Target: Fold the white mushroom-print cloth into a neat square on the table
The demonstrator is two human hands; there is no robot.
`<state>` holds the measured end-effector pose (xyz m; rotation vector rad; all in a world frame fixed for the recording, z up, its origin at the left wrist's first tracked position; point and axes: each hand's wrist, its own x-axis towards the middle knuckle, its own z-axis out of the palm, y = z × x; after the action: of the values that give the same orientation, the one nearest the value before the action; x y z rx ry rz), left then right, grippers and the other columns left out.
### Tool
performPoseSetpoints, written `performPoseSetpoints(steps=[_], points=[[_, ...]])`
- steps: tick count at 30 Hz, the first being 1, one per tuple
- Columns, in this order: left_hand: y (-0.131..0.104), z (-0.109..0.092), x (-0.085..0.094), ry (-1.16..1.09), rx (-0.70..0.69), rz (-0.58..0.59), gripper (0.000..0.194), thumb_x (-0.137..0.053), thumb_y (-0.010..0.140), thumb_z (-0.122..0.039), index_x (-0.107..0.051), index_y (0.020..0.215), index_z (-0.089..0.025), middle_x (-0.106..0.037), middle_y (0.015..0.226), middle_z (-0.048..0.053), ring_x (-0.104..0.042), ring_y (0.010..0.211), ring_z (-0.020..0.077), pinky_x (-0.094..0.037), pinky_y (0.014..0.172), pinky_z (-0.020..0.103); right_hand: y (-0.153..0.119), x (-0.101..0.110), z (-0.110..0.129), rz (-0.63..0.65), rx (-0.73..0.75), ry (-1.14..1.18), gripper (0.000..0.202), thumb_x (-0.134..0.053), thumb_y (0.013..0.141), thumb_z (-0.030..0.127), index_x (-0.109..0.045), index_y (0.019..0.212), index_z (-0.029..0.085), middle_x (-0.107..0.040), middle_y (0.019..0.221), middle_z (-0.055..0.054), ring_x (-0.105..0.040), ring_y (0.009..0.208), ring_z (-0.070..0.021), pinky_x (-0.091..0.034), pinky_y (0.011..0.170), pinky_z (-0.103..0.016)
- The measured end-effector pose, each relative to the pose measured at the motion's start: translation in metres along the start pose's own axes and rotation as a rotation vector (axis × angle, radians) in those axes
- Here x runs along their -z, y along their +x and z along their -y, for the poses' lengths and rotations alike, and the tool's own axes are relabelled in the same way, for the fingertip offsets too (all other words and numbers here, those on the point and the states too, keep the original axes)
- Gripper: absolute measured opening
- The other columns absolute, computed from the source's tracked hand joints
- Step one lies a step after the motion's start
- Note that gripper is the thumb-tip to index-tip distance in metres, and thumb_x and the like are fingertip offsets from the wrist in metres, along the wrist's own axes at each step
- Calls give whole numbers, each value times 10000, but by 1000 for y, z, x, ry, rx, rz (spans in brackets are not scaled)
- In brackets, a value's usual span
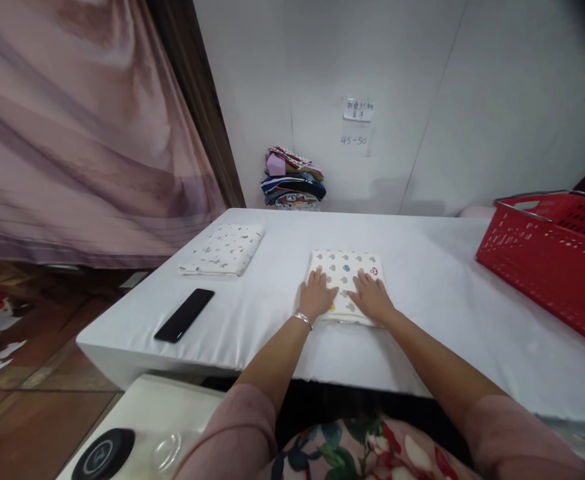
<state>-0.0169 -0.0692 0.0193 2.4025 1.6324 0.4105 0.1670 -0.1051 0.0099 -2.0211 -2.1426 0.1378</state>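
Observation:
A folded white cloth (345,267) with a small mushroom print lies flat on the white-covered table in front of me. My left hand (316,295), with a silver bracelet at the wrist, rests on its left side, fingers spread. On its right side lies my right hand (372,297), also flat with fingers apart. Neither hand grips the fabric; both press on its top. Another folded white cloth (225,249), with small dark motifs, lies farther left on the table. Nearer to me than that one is a black phone (185,315).
A red plastic basket (552,267) stands at the table's right end. Behind the far edge, a stack of folded fabrics (294,180) rises against the white wall. A pink curtain (82,133) hangs at left. Below the table's front edge sits a cream-coloured case (147,407).

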Motion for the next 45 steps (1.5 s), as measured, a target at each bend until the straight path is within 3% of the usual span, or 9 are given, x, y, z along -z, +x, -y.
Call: performPoseSetpoints(steps=[5,9,16,21,27,31,37,42,45], points=[[-1,5,-13,32,2,25,548,-356,908,-507,-387,1367,-210,-218,1531,99,-183,1405,270,-235,1094,506,1,-6,-1,75,-19,4,570,-295,915,492,-402,1376,175,-259,1516,-123,-196,1392,-279,-152,1092,-495],[-2,6,-16,36,-7,-3,553,-371,904,-506,-385,1369,-207,-246,1522,102,-197,1401,267,-238,1093,511,-3,-10,-5,45,-21,16,555,-313,909,495,-420,1360,189,-281,1508,-117,-202,1388,-286,-161,1082,-513],[2,3,3,1,21,107,544,-372,893,-535,-414,1339,-226,-226,1529,97,-183,1405,278,-204,1095,555,-14,-13,-3,28,15,29,495,-318,915,476,-464,1314,224,-373,1462,-92,-267,1364,-271,-191,1077,-504],[-10,7,0,32,-36,5,558,-337,909,-529,-405,1353,-198,-268,1514,99,-179,1408,260,-168,1118,531,-33,-9,4,-27,60,24,539,-303,927,487,-447,1347,181,-338,1482,-111,-236,1380,-282,-160,1096,-496],[-19,14,-8,30,-21,16,513,-360,918,-492,-413,1347,-216,-307,1498,90,-214,1397,256,-231,1099,517,-54,-11,8,-65,131,33,533,-268,942,501,-491,1314,191,-385,1457,-105,-294,1360,-271,-199,1095,-493],[-36,23,-5,-33,-95,-65,430,-350,938,-445,-478,1293,-237,-392,1454,65,-263,1379,246,-224,1107,524,-76,-18,-3,-156,146,14,502,-328,938,455,-467,1342,192,-405,1445,-101,-277,1370,-268,-200,1105,-506],[-69,43,-12,-171,-148,-136,461,-378,937,-404,-482,1312,-158,-397,1445,104,-275,1379,251,-290,1116,448,-107,-31,-25,-219,189,27,490,-378,917,325,-400,1389,198,-360,1473,-78,-257,1382,-233,-262,1102,-479],[-76,49,-12,-207,-196,-157,467,-523,873,-384,-498,1301,-197,-388,1455,73,-292,1372,259,-303,1116,470,-111,-40,-33,-295,188,45,513,-374,887,206,-384,1400,197,-381,1460,-85,-273,1375,-246,-317,1082,-481],[-76,51,-12,-225,-206,-151,404,-511,883,-335,-535,1264,-200,-419,1434,67,-323,1358,239,-313,1118,448,-110,-44,-35,-320,203,62,502,-366,883,181,-409,1383,182,-412,1441,-87,-296,1365,-241,-346,1075,-450]])
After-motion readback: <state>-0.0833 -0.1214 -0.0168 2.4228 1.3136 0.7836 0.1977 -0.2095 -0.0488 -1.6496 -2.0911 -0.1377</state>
